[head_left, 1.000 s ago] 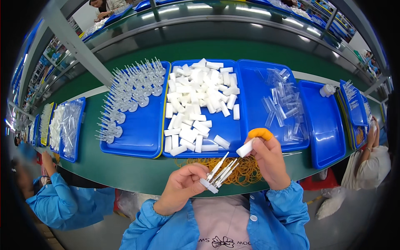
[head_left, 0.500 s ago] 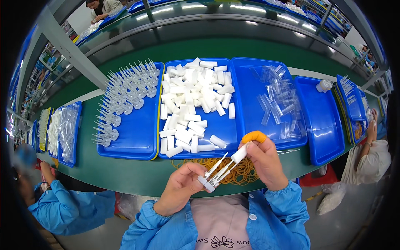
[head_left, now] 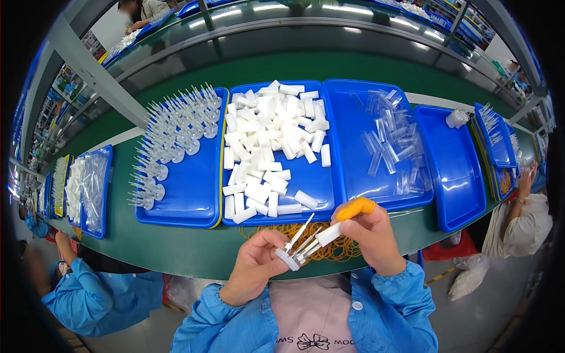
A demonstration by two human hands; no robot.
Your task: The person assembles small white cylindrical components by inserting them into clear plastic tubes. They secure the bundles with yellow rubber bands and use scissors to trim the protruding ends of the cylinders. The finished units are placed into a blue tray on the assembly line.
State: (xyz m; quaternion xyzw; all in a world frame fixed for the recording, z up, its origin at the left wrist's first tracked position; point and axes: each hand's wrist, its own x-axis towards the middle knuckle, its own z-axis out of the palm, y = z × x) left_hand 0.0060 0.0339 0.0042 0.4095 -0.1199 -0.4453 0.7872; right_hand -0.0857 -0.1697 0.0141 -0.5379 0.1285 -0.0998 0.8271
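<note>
My left hand (head_left: 259, 265) pinches the pale round base of a pronged plastic part (head_left: 287, 259) between thumb and fingers. Its thin white prongs point up and to the right, splayed apart. In my right hand (head_left: 373, 238), which wears an orange finger cot (head_left: 356, 208) on one finger, a white foam block (head_left: 329, 235) is gripped lengthwise. The block's lower end meets the tip of one prong; how far the prong reaches inside it is hidden. Behind both hands, tan rubber bands (head_left: 335, 250) lie heaped on the green table (head_left: 194, 250).
Beyond my hands stand a blue tray of standing pronged parts (head_left: 197, 203), a tray heaped with white foam blocks (head_left: 329, 182) and one with clear plastic sleeves (head_left: 353, 170). Farther right, a blue tray (head_left: 459, 176) holds a small clear-white cluster (head_left: 457, 118). Co-workers sit at both sides.
My right hand has brought the foam block down and left, nearer the base. The pronged part has shifted slightly left and tilted in my left hand.
</note>
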